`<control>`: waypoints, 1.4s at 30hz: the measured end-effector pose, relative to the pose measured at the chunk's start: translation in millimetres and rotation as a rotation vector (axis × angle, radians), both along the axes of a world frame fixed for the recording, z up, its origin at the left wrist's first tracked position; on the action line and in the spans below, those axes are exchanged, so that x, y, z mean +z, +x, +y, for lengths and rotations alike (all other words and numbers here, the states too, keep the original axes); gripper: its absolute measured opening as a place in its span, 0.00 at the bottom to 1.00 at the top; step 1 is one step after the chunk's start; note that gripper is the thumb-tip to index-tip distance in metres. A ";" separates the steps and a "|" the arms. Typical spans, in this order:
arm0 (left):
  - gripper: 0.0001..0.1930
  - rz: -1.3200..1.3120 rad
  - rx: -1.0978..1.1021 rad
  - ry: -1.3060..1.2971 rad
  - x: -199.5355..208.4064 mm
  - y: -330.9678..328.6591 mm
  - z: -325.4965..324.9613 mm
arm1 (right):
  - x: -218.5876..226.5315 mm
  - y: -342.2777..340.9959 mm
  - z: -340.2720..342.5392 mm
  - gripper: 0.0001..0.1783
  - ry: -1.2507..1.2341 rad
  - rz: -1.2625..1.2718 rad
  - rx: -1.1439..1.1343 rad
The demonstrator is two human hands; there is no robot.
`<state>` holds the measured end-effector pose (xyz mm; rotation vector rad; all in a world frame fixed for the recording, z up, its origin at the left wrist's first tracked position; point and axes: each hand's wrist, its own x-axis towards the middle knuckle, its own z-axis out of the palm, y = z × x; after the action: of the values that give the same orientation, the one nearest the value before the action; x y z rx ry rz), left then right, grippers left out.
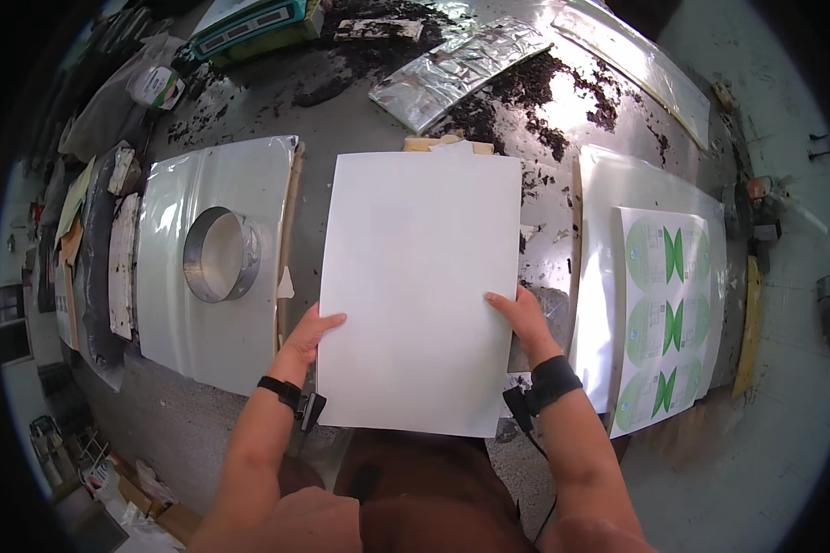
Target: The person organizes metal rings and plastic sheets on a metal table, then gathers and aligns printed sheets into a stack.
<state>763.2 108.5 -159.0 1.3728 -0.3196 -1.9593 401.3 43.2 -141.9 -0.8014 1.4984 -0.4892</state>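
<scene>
A large blank white sheet of paper [420, 267], perhaps a stack, is held in front of me over the table's near edge. My left hand [314, 334] grips its left side, thumb on top and fingers hidden beneath. On the opposite side my right hand [527, 323] holds it the same way, thumb lying on the face. To the left, a round metal ring [221, 254] stands on a plastic-covered board [168, 304]. Sheets printed with green round labels [664, 318] lie on another plastic-covered board [595, 267] to the right.
Dark crumbs [530, 92] are scattered over the metal table [360, 120]. A crinkled silvery pack [461, 69] lies at the far side, with a teal device [254, 32] at the far left. A white container [157, 88] and grey plastic bag are nearby. Wooden strips edge both boards.
</scene>
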 end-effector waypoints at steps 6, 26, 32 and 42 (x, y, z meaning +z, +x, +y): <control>0.26 -0.021 0.024 -0.055 2.9 -2.5 4.3 | 19.1 12.7 9.6 0.20 0.009 -0.089 -0.107; 0.23 -0.556 -0.066 -0.176 65.5 173.6 28.0 | -13.6 228.0 43.8 0.23 0.018 0.045 -0.147; 0.21 -0.537 -0.064 -0.169 44.9 161.7 43.0 | 18.7 214.4 80.6 0.29 -0.450 0.438 0.207; 0.20 -0.400 0.046 -0.164 49.1 142.8 44.4 | 25.5 200.7 96.7 0.43 -0.300 0.434 0.053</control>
<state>905.9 152.9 -109.9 1.6403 -0.6148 -1.5727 601.9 139.9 -116.4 -1.2387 1.8191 -0.5301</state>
